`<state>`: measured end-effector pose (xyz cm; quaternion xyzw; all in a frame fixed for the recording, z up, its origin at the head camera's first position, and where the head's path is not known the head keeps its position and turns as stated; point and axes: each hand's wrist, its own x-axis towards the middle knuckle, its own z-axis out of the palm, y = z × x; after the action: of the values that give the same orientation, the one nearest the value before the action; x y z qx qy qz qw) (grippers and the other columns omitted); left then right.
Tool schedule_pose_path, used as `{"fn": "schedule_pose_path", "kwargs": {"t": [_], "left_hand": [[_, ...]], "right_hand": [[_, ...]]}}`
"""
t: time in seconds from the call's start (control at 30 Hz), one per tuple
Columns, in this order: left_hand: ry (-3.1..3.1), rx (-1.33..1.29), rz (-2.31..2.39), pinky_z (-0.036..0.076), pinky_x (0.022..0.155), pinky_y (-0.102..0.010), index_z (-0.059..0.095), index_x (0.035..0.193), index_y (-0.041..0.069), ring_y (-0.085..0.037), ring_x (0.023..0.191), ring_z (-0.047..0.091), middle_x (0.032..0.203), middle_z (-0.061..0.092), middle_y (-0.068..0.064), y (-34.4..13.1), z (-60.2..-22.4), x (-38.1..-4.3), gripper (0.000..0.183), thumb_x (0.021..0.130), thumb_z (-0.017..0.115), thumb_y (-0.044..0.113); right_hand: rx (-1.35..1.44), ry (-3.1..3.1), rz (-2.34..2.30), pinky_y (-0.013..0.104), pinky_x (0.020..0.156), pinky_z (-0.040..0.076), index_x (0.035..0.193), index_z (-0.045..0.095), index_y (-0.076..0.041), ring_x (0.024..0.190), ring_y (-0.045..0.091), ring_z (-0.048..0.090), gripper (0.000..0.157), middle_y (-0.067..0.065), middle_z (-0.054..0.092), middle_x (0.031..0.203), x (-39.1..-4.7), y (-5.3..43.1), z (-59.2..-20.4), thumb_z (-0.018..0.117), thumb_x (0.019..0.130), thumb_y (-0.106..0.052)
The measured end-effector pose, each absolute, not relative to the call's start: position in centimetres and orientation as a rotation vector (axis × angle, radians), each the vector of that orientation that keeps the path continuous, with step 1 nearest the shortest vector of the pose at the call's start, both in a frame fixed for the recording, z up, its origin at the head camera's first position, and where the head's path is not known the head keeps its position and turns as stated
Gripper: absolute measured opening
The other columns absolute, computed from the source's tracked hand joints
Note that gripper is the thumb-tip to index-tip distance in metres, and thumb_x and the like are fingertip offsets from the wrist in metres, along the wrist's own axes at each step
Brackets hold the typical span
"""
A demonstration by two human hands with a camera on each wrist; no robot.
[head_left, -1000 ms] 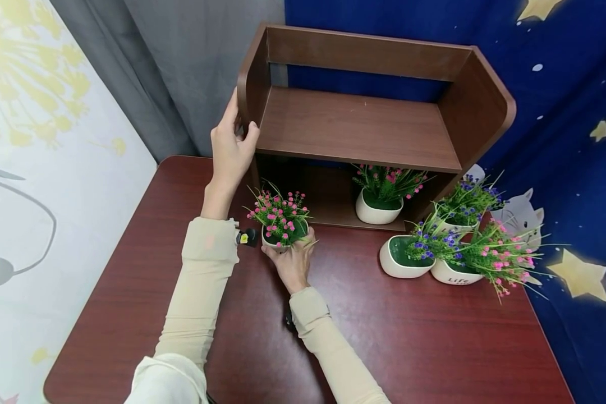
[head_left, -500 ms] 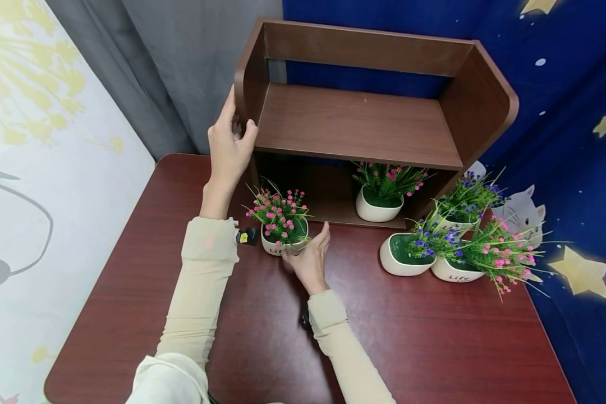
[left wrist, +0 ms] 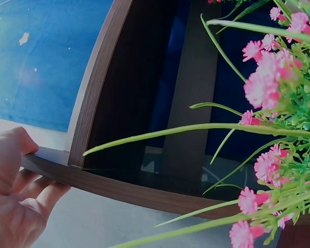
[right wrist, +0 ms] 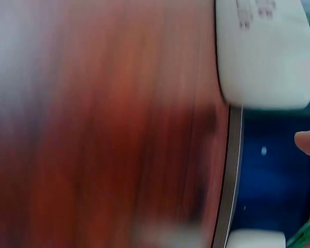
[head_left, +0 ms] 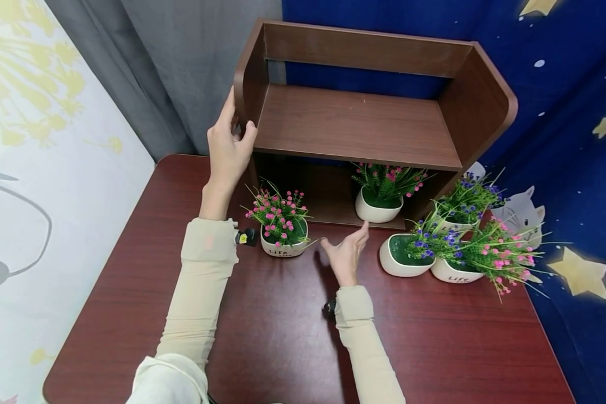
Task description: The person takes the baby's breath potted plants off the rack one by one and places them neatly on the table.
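Note:
My left hand [head_left: 229,148] grips the left side panel of a brown wooden shelf [head_left: 353,123]; in the left wrist view the thumb lies on one face and the fingers [left wrist: 44,194] on the other. A white oval pot with pink flowers [head_left: 284,247] stands on the table before the shelf's lower left. Right of it, my right hand [head_left: 345,258] is held over the table with thumb and fingers spread, holding nothing. Another pink-flowered pot [head_left: 379,210] sits in the lower compartment on the right. The right wrist view shows a thumb tip [right wrist: 309,142] and a white pot [right wrist: 266,57].
On the right of the table stand white pots: one with blue flowers [head_left: 406,261], one with pink [head_left: 457,274], and a blue-flowered one [head_left: 457,224] behind them. The dark red table [head_left: 283,331] meets a pale patterned wall [head_left: 81,196] on the left. Curtains hang behind.
My right hand has let go of the pink-flowered pot at the left and moved right, away from it. That pot stays in place. My left hand keeps its grip on the shelf.

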<state>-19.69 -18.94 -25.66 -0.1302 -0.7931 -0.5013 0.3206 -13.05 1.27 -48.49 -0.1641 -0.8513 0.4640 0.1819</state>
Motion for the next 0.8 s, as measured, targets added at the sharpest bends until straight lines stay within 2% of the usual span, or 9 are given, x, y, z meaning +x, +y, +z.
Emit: {"fn": "schedule_pose_path", "kwargs": {"t": [0.23,0.37,0.53,0.63,0.8], "left_hand": [[-2.065,-0.354,-1.321,0.03,0.051,-0.019,0.041,0.14,0.006,-0.007,0.093,0.055,0.129,0.055,-0.003,-19.1,-26.2,-20.5,0.055,0.086,0.048,-0.004],[-2.044,-0.361,-1.328,0.033,0.051,-0.019,0.041,0.141,0.015,-0.004,0.101,0.055,0.129,0.055,0.005,-19.7,-27.6,-21.9,0.058,0.086,0.048,-0.001],[-2.033,-0.368,-1.336,0.034,0.05,-0.019,0.041,0.141,0.023,-0.001,0.102,0.055,0.128,0.054,0.011,-20.2,-28.5,-22.9,0.06,0.086,0.05,0.0],[-2.033,-0.367,-1.331,0.033,0.05,-0.019,0.041,0.141,0.022,-0.002,0.099,0.055,0.128,0.054,0.01,-20.1,-28.5,-22.8,0.06,0.086,0.05,0.0],[-2.035,-0.363,-1.322,0.03,0.049,-0.018,0.042,0.141,0.012,-0.007,0.093,0.056,0.128,0.056,0.002,-19.3,-27.3,-21.4,0.058,0.086,0.048,-0.003]], "right_hand": [[-0.54,-2.356,1.287,0.042,0.105,0.021,0.142,0.009,0.009,0.127,0.04,0.025,0.11,0.03,0.023,0.138,-14.2,4.0,-48.3,0.081,0.064,-0.019],[-0.585,-2.335,1.311,0.039,0.108,0.016,0.142,0.008,0.009,0.131,0.038,0.021,0.11,0.029,0.021,0.141,-14.6,5.0,-48.0,0.081,0.065,-0.02],[-0.616,-2.298,1.343,0.037,0.107,0.017,0.144,0.005,0.006,0.131,0.036,0.021,0.114,0.029,0.021,0.141,-15.1,5.8,-47.9,0.082,0.066,-0.028],[-0.622,-2.29,1.36,0.037,0.107,0.018,0.145,0.003,0.004,0.132,0.034,0.021,0.117,0.027,0.019,0.143,-15.3,6.0,-48.1,0.081,0.067,-0.034],[-0.654,-2.25,1.394,0.034,0.108,0.016,0.146,0.001,0.002,0.134,0.029,0.018,0.119,0.024,0.016,0.146,-16.0,6.2,-48.5,0.081,0.067,-0.037]]}}
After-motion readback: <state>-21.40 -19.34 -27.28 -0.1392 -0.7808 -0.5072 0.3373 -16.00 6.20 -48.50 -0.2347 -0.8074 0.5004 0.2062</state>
